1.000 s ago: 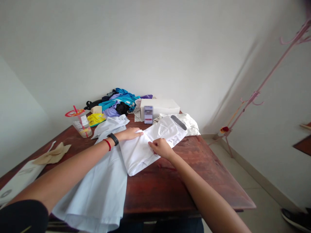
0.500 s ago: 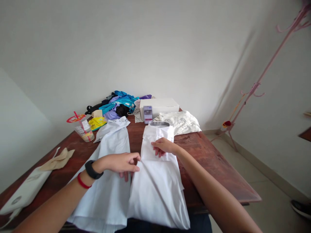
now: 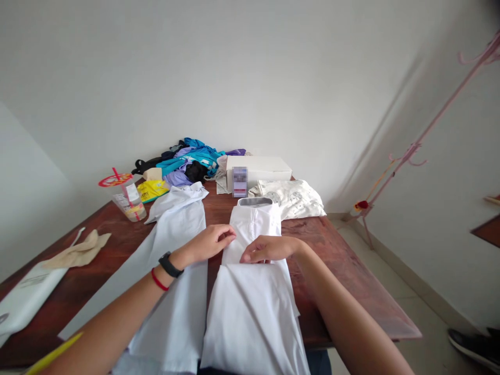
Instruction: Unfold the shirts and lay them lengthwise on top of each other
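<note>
A white shirt (image 3: 250,312) lies folded lengthwise in front of me, its collar (image 3: 255,201) at the far end and its lower part doubled over toward the middle. My left hand (image 3: 219,240) is at the shirt's left edge below the collar, thumb and fingers closed together on the cloth. My right hand (image 3: 269,248) lies over the shirt by the crosswise fold, fingers bent and closed at the cloth, the fingertips partly hidden. To the left a pale blue-white garment (image 3: 172,302) is spread lengthwise, partly under my left forearm.
A plastic cup with straw (image 3: 127,198), yellow packet (image 3: 152,190) and white pouch (image 3: 33,291) stand or lie at left. Behind are a clothes heap (image 3: 195,161), white box (image 3: 261,169), small purple box (image 3: 239,182) and patterned folded cloth (image 3: 299,200). A pink coat rack (image 3: 414,148) stands right.
My left hand has moved forward from the crosswise fold to the shirt's upper left edge. My right hand has come back toward the fold. The view has shifted slightly.
</note>
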A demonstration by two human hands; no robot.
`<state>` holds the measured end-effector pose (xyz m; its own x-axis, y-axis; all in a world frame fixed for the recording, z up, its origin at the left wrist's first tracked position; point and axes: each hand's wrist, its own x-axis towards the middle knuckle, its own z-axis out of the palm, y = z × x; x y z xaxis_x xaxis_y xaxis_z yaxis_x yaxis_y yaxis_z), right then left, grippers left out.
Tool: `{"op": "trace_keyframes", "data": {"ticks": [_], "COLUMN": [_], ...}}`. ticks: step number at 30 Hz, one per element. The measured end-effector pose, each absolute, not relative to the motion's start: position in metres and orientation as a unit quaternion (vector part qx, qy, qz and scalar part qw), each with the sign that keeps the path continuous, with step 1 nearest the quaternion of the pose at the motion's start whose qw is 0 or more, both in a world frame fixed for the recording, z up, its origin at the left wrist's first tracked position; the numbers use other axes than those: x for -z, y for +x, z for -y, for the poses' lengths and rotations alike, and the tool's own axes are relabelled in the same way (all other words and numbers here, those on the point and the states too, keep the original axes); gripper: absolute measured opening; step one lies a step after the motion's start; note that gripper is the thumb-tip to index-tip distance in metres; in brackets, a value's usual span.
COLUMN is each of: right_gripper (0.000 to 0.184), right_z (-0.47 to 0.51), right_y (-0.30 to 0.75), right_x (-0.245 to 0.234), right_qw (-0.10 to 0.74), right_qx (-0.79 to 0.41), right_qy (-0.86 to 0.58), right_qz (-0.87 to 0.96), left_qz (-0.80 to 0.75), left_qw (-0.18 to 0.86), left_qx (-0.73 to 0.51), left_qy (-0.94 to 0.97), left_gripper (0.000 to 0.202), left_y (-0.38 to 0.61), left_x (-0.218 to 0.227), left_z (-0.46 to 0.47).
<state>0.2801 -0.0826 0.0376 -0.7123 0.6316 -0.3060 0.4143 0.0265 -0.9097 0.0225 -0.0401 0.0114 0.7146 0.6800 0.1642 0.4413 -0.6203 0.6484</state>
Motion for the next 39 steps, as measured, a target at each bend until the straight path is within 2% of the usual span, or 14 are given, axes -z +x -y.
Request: {"op": "trace_keyframes", "data": {"ticks": [3, 5, 9, 16, 18, 20, 23, 25, 28, 30, 33, 37, 39], "right_gripper": [0.069, 0.078, 0.068, 0.061, 0.054, 0.046, 0.037, 0.034, 0.035, 0.039, 0.044, 0.038, 0.037], "right_z": [0.088, 0.089, 0.084, 0.076, 0.074, 0.069, 0.061, 0.058, 0.056, 0.054, 0.049, 0.045, 0.048], "right_y": [0.285, 0.285, 0.277, 0.27, 0.268, 0.267, 0.27, 0.277, 0.289, 0.298, 0.306, 0.307, 0.304], "right_x": [-0.041, -0.04, -0.031, -0.02, -0.019, -0.016, -0.012, -0.011, -0.012, -0.013, -0.011, -0.009, -0.009], "right_qw": [0.118, 0.143, 0.173, 0.17, 0.231, 0.331, 0.458, 0.486, 0.457, 0.411, 0.343, 0.335, 0.305], "right_qx": [-0.702, -0.746, -0.734, -0.697, -0.653, -0.569, -0.368, -0.228, -0.101, -0.097, -0.182, -0.307, -0.358], "right_qy": [-0.273, -0.247, -0.271, -0.324, -0.371, -0.439, -0.545, -0.597, -0.652, -0.685, -0.715, -0.697, -0.69], "right_qz": [0.647, 0.602, 0.598, 0.617, 0.618, 0.612, 0.598, 0.596, 0.596, 0.593, 0.581, 0.554, 0.55], "left_qz": [-0.295, -0.299, -0.299, -0.277, -0.286, -0.298, -0.307, -0.309, -0.308, -0.307, -0.305, -0.305, -0.306], "left_qw": [0.224, 0.203, 0.198, 0.187, 0.183, 0.183, 0.189, 0.191, 0.191, 0.192, 0.191, 0.19, 0.191], "left_qx": [-0.211, -0.209, -0.21, -0.23, -0.229, -0.228, -0.224, -0.223, -0.227, -0.23, -0.231, -0.229, -0.227], "left_qy": [0.905, 0.909, 0.909, 0.914, 0.912, 0.909, 0.905, 0.904, 0.904, 0.903, 0.904, 0.905, 0.905], "left_gripper": [0.021, 0.018, 0.02, 0.016, 0.015, 0.016, 0.017, 0.017, 0.017, 0.017, 0.018, 0.017, 0.016], "left_y": [0.026, 0.027, 0.027, 0.025, 0.026, 0.026, 0.026, 0.026, 0.027, 0.026, 0.026, 0.026, 0.026], "left_x": [0.012, 0.02, 0.022, 0.027, 0.029, 0.029, 0.03, 0.03, 0.031, 0.032, 0.031, 0.028, 0.025], "left_z": [0.044, 0.046, 0.048, 0.044, 0.044, 0.044, 0.044, 0.043, 0.043, 0.043, 0.043, 0.045, 0.046]}}
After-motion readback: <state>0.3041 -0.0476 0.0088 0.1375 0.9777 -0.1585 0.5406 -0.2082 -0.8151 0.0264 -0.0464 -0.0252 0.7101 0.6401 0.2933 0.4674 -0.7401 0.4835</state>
